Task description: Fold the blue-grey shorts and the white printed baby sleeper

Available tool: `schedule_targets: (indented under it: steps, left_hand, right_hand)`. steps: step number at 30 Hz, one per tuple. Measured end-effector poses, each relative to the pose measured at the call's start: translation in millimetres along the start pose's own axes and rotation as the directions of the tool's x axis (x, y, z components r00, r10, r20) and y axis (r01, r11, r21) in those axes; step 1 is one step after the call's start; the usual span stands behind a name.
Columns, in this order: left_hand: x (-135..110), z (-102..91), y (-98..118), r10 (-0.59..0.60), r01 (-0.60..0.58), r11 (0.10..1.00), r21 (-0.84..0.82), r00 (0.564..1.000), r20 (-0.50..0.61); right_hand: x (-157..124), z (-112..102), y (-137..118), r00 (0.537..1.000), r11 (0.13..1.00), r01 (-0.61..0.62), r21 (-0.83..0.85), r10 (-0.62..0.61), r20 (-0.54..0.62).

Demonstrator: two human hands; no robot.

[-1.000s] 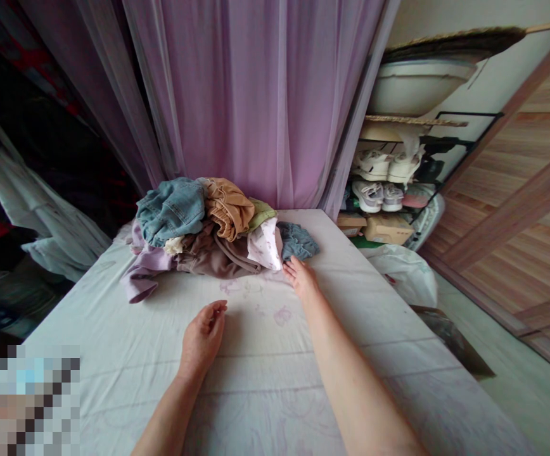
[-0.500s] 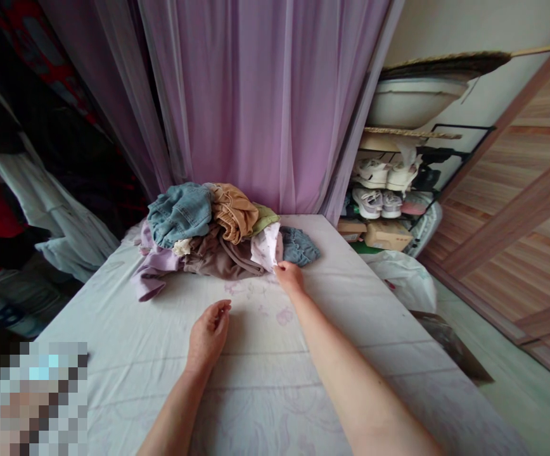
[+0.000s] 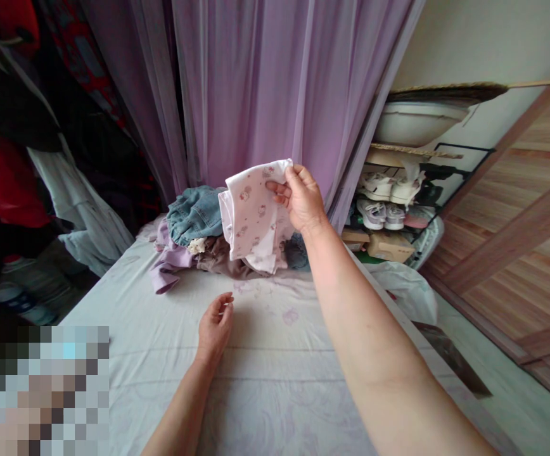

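Note:
My right hand is closed on the upper right corner of a pale pink printed garment and holds it up. The cloth hangs in front of the clothes pile, with small cartoon figures showing; its exact kind I cannot tell. Behind it lie blue denim clothing, a brown garment, a lilac garment and dark blue denim, partly covered. Low over the near part of the bed, my left hand is empty, its fingers loosely bent and apart.
A pale sheet covers the bed. Purple curtains hang behind the pile. To the right stands a rack with shoes, cardboard boxes and a white basin. Clothes hang at the left.
My right hand has lifted the pink printed garment up from the pile, and the cloth now hangs unfolded further. My left hand has barely moved. The view has shifted slightly.

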State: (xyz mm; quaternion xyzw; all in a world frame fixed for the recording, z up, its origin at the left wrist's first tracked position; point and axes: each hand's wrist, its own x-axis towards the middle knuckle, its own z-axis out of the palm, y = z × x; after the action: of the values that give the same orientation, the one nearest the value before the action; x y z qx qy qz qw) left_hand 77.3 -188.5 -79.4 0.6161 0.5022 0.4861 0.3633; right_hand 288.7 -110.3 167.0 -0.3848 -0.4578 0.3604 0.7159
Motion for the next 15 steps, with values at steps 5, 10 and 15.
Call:
schedule_targets:
  steps: [5,10,15]
  left_hand:
    - [-1,-3.5,12,-0.033,0.036,0.995,-0.093,0.999,0.037]
    - [-5,-7.1,22,-0.051,0.054,0.998,-0.03,0.994,0.095]
    - [-4,-23.7,24,-0.238,0.22,0.9,-0.376,0.971,-0.002]
  right_hand:
    - [-24,-2,4,0.99,0.99,-0.138,-0.03,0.138,-0.029]
    - [-59,-26,24,0.961,0.979,-0.194,-0.066,0.176,-0.211]
    - [-89,-86,29,0.776,0.983,-0.17,0.062,0.172,-0.607]
